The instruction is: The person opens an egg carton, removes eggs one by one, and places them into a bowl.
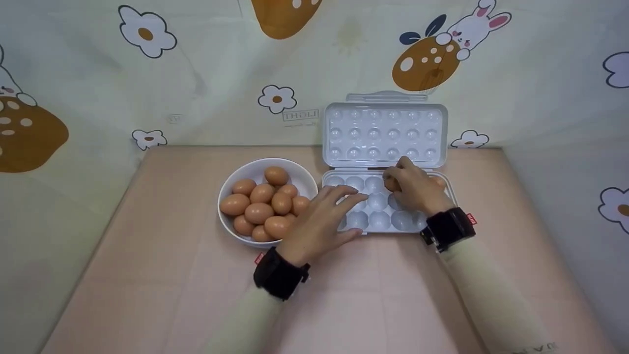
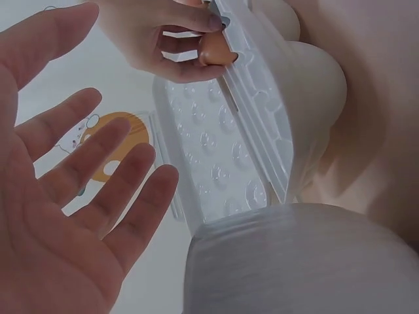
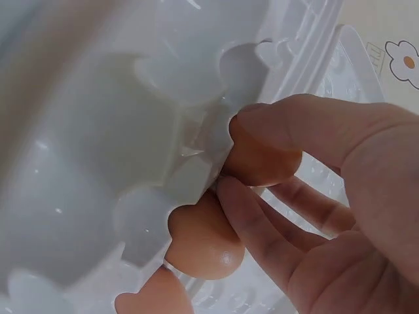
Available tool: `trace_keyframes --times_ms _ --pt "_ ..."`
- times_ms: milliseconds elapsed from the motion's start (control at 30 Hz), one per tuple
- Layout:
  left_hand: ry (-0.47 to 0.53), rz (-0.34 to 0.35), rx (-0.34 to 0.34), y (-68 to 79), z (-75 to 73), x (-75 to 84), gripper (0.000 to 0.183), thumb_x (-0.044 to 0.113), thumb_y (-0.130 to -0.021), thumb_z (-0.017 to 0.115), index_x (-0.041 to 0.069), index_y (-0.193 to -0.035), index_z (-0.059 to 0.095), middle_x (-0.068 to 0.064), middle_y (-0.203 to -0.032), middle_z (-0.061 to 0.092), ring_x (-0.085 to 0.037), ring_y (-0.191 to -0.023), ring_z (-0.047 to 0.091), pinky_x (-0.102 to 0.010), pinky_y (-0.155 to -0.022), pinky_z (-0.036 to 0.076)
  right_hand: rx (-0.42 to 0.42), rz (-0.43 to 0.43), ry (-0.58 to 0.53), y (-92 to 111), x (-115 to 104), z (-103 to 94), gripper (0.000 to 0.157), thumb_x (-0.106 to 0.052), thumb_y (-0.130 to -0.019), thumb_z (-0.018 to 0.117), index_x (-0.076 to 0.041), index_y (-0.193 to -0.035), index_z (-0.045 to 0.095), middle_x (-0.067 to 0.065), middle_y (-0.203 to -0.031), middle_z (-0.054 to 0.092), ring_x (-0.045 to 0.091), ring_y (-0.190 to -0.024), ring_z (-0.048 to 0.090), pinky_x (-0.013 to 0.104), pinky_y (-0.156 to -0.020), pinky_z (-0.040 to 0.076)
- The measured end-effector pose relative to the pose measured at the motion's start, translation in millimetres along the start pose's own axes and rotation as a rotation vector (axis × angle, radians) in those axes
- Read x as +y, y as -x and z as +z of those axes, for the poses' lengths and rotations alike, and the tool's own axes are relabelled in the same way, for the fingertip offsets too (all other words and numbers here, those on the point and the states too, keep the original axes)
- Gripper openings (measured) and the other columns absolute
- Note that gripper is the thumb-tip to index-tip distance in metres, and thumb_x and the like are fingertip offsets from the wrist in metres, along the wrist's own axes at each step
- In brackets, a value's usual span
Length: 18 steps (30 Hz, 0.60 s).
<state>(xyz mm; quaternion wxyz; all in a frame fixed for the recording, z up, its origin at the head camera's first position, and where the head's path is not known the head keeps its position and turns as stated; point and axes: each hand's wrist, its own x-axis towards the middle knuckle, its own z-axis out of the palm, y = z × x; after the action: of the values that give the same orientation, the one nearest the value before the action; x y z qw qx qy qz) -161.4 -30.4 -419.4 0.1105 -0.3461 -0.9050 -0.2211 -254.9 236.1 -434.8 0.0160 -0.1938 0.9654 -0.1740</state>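
Observation:
My right hand (image 1: 415, 187) pinches a brown egg (image 3: 265, 157) between thumb and fingers, at the back row of the egg tray (image 1: 377, 201). Beside it, in the right wrist view, another egg (image 3: 206, 241) sits in the same row, with one more egg (image 3: 157, 294) partly cut off below. The left hand (image 1: 319, 221) hovers between the bowl and the tray, fingers spread and holding nothing; its palm also shows in the left wrist view. Behind the tray its clear dimpled lid (image 1: 385, 132) stands raised. Some tray cups are hidden under both hands.
A white bowl (image 1: 227, 231) heaped with several brown eggs (image 1: 259, 213) stands left of the tray, partly behind the left hand. The pinkish tabletop (image 1: 344, 305) ends at a patterned cloth wall (image 1: 211, 98) just behind the lid.

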Motion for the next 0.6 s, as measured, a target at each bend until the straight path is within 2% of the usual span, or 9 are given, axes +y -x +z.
trace_keyframes --times_ms 167,367,600 --pt "-0.003 -0.019 -0.022 -0.5 1.1 0.7 0.062 0.035 -0.094 0.083 0.021 -0.149 0.059 -0.002 -0.146 0.058 -0.022 -0.134 0.054 -0.033 -0.108 0.051 -0.002 -0.005 0.002 -2.7 -0.6 2.5 0.029 0.009 -0.087 0.072 -0.005 -0.112 0.072 0.011 -0.104 0.056 0.03 -0.094 0.057 0.041 -0.083 0.049" --pt "0.022 -0.008 0.005 -0.1 1.7 -0.6 0.06 0.032 -0.094 0.083 0.02 -0.149 0.06 -0.003 -0.144 0.059 -0.023 -0.131 0.055 -0.033 -0.107 0.051 0.027 -0.014 -0.015 -4.1 1.2 4.7 0.024 0.009 -0.088 0.072 -0.007 -0.105 0.072 0.009 -0.096 0.058 0.029 -0.09 0.057 0.039 -0.081 0.049" --pt "0.053 -0.03 0.04 -1.6 0.1 -2.0 0.058 0.029 -0.095 0.082 0.02 -0.148 0.059 -0.002 -0.141 0.06 -0.022 -0.131 0.054 -0.032 -0.106 0.052 0.183 -0.036 -0.069 6.0 0.1 1.2 0.018 0.005 -0.087 0.075 -0.004 -0.103 0.072 0.011 -0.094 0.06 0.029 -0.085 0.058 0.04 -0.075 0.049"
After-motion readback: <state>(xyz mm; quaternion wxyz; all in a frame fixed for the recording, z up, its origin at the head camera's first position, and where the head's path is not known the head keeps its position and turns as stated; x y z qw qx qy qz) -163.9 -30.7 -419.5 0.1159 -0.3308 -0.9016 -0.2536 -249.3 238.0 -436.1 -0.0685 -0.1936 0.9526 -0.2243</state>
